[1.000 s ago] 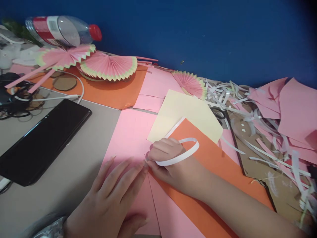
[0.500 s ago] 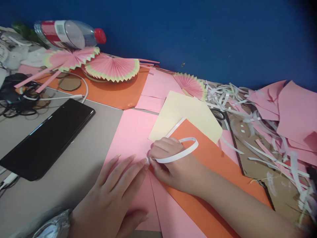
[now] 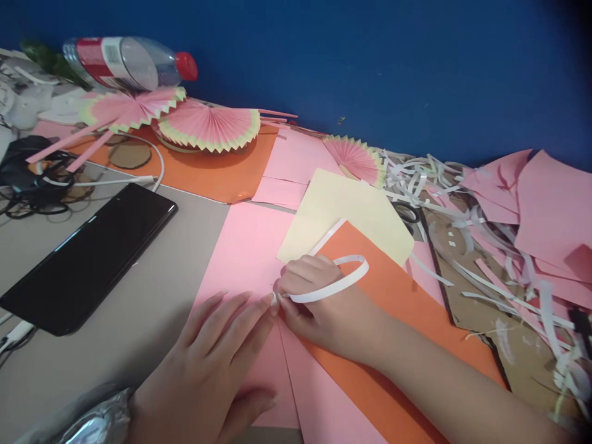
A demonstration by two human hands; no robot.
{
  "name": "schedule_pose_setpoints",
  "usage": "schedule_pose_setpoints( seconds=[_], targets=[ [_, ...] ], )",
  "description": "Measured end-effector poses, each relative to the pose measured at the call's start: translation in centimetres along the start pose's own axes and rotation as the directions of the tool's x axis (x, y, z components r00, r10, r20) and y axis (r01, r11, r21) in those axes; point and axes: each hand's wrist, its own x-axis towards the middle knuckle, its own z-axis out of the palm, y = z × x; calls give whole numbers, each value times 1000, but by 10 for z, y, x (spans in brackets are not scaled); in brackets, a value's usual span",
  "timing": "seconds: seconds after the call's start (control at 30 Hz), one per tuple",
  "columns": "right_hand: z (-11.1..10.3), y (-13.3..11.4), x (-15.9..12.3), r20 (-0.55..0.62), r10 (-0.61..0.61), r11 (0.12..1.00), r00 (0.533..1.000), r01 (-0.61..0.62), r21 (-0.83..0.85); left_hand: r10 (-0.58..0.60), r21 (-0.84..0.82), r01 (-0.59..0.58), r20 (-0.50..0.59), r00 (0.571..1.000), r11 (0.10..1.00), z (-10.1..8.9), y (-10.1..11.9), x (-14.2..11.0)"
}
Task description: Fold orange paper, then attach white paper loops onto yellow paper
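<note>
My right hand (image 3: 319,302) is closed, its thumb and fingers pinching a narrow white paper strip (image 3: 333,287) that loops up over the back of the hand. My left hand (image 3: 208,351) lies open with fingers spread over a pink paper sheet (image 3: 245,240). Its index fingertip touches the strip's near end, right beside my right thumb. Beneath my right hand and forearm is an orange sheet (image 3: 393,302), its far corner overlapping a pale yellow sheet (image 3: 356,203).
A black phone (image 3: 87,259) lies on the left. Behind are pleated pink paper fans (image 3: 210,126) and a red-capped plastic bottle (image 3: 134,61) on its side. Cardboard (image 3: 444,271), white paper strips (image 3: 420,179), pink paper pieces (image 3: 555,216) and dark scissor handles (image 3: 407,213) are on the right.
Almost nothing differs. Both hands keep their places, and the white strip stays pinched in my right hand; the whole view has shifted very slightly.
</note>
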Motion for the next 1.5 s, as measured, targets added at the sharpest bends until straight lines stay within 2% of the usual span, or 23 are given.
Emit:
schedule_pose_setpoints(
  seconds=[0.73,1.03,1.17,1.5],
  targets=[
    [0,-13,0,10,88,990,996,-87,-112,-28,-28,29,29,999,999,0,1,2],
    [-3,-12,0,24,61,993,998,-58,-99,1,17,-2,64,998,1000,2,1,0],
    [-7,-11,-2,61,23,999,998,-21,-33,-8,-7,9,104,994,1000,1,0,-1],
    [-7,-12,-2,47,48,999,998,-46,-27,13,17,-15,132,991,1000,-1,0,-3]
  ],
)
